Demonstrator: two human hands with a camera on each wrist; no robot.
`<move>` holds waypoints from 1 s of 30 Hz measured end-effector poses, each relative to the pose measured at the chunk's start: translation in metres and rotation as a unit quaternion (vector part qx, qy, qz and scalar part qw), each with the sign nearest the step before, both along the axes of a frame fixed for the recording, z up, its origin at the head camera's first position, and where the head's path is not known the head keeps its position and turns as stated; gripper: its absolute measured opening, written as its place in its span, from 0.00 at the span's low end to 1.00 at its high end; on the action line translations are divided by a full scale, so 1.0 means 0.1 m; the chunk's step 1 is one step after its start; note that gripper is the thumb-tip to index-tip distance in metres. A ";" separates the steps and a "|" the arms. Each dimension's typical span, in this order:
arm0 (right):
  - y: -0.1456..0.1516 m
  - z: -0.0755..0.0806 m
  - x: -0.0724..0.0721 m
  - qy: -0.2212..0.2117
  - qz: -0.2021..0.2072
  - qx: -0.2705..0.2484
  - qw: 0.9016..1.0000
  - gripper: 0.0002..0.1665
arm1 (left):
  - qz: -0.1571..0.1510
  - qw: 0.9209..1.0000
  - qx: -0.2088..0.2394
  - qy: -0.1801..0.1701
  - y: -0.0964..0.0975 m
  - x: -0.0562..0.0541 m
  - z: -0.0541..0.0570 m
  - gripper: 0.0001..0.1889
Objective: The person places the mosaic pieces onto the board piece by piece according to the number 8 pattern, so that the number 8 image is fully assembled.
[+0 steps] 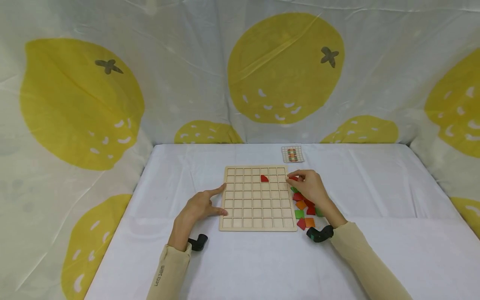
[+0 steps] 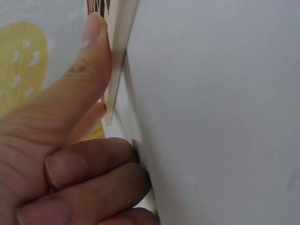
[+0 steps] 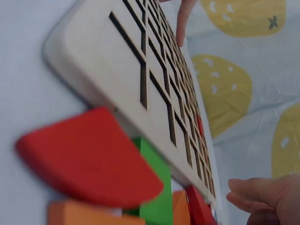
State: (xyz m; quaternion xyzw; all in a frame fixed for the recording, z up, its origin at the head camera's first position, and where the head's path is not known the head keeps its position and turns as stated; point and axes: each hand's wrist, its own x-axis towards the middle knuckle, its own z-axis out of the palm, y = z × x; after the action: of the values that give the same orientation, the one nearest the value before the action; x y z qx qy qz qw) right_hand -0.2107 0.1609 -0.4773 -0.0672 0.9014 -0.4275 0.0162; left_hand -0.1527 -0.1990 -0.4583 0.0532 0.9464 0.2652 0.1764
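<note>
A wooden grid board (image 1: pixel 258 229) lies flat on the table. One red quarter-circle tile (image 1: pixel 264 178) sits in a cell of its second row. My left hand (image 1: pixel 198 205) touches the board's left edge with spread thumb and index finger; in the left wrist view its other fingers (image 2: pixel 93 164) fold in below the edge. At the board's upper right corner, my right hand (image 1: pixel 309 186) pinches a small red tile (image 1: pixel 294 178) between thumb and index finger. That tile's shape is mostly hidden. The fingertips (image 3: pixel 236 184) appear beyond the board's edge in the right wrist view.
Loose red, orange (image 1: pixel 309 222) and green (image 1: pixel 299 214) tiles lie along the board's right side, partly under the right hand. A small card with a coloured grid pattern (image 1: pixel 292 154) lies behind the board. A lemon-print cloth (image 1: pixel 285 66) hangs behind the table.
</note>
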 end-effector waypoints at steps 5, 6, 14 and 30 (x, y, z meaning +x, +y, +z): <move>0.25 0.02 0.12 -0.040 -0.031 0.029 0.998 0.17 | 0.008 1.000 0.011 -0.005 -0.03 0.01 -0.01 0.52; 0.28 0.02 0.15 -0.043 -0.037 0.033 0.998 0.17 | 0.007 1.000 0.014 -0.006 -0.04 0.01 -0.01 0.53; 0.49 -0.03 0.26 -0.032 -0.055 0.056 0.996 0.19 | -0.001 0.999 0.035 -0.012 -0.05 0.00 0.00 0.54; 0.60 -0.08 0.28 -0.031 -0.065 0.059 0.996 0.22 | 0.002 0.999 0.031 -0.015 -0.03 -0.01 0.01 0.54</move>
State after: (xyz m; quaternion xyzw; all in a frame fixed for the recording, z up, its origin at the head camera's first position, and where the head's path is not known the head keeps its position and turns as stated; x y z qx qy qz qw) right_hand -0.1823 0.2205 -0.4853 0.0056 0.9265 -0.3758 0.0200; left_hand -0.1535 -0.2023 -0.4578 0.0528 0.9351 0.2954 0.1884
